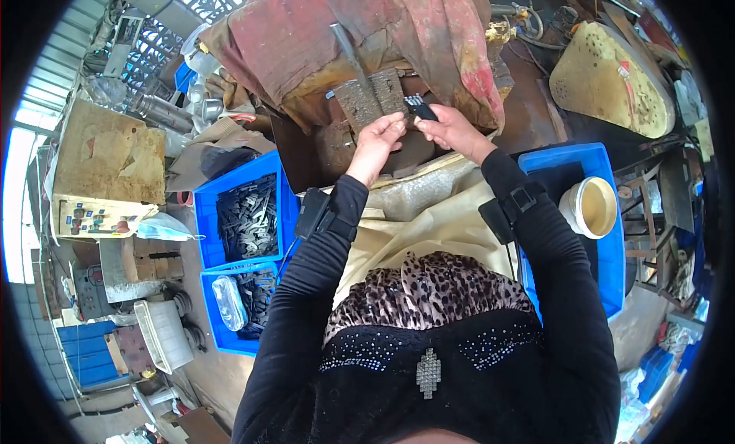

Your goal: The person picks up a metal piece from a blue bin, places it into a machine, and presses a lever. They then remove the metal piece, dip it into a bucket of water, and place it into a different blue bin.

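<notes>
In front of me, over the machine, my right hand (453,130) is closed on a small bundle of dark strips (421,109) whose bright ends point up and to the left. My left hand (378,144) is beside it, thumb and fingers pinched together; whatever is between them, if anything, is too small to make out. Just beyond both hands are rough, dirt-crusted metal blocks (360,106) on the machine. A long metal rod (351,53) slants up from them.
A stained red cloth (291,50) drapes the machine. Blue bins (200,222) at my left hold many dark strips, with a clear plastic box (229,303) on top of some. At my right, a blue tray (609,253) carries a cream tub (594,207). Cream cloth (452,203) covers my lap.
</notes>
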### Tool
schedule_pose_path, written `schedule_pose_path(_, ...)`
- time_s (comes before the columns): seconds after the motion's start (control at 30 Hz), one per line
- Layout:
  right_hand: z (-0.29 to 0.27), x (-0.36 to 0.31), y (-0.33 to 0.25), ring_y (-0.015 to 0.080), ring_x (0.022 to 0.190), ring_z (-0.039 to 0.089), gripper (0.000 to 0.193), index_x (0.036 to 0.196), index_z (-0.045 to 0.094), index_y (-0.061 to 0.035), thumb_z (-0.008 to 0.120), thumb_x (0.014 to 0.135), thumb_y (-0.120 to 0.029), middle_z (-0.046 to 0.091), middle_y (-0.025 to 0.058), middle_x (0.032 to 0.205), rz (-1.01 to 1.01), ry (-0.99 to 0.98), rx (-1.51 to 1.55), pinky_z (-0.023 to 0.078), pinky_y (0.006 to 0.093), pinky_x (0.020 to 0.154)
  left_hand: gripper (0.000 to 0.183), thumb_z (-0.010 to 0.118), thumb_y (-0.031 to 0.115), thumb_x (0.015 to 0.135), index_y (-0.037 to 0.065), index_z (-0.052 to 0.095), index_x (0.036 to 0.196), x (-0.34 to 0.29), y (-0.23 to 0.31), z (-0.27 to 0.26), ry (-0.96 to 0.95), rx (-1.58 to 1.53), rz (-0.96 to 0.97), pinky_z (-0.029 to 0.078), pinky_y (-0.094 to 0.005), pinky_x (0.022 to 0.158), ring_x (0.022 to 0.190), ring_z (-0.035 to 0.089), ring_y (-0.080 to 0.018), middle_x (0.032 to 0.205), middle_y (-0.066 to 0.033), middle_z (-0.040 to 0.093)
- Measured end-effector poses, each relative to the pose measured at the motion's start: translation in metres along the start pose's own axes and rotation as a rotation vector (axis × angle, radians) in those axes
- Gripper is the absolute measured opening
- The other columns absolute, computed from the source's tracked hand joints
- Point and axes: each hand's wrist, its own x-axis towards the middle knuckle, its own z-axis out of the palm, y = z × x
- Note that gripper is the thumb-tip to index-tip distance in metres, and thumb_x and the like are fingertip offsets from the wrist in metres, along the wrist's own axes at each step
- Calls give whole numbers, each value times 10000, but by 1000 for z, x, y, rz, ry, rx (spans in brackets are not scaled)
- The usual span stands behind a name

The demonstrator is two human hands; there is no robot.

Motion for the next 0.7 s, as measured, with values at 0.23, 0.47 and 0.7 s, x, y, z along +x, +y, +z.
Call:
schedule_pose_path(0.23, 30, -21, -26, 30, 543, 436, 202, 1100, 567, -44, 562, 973, -201, 526, -22, 763, -190, -242, 217, 339, 202, 466, 270, 551, 160, 974, 21, 597, 1201, -14, 14, 10, -189, -418, 173, 515, -308, 777, 938, 623, -150, 1010, -67, 656)
schedule_pose_path(0.47, 30, -46, -9, 68, 593, 525, 233, 968, 609, -41, 532, 986, -261, 580, 1, 736, -163, -94, 141, 449, 229, 542, 263, 571, 126, 962, 11, 578, 1197, -37, 8, 8, -124, -561, 134, 481, -372, 907, 967, 626, -197, 1089, -81, 635)
schedule_pose_path(0.7, -3, -124, 13, 61, 537, 492, 219, 937, 615, -32, 560, 967, -243, 541, -30, 691, -271, 289, -278, 378, 236, 451, 333, 589, 148, 960, 9, 568, 1262, -33, -1, 1, -131, -189, 219, 482, -325, 910, 970, 621, -166, 1097, -82, 646)
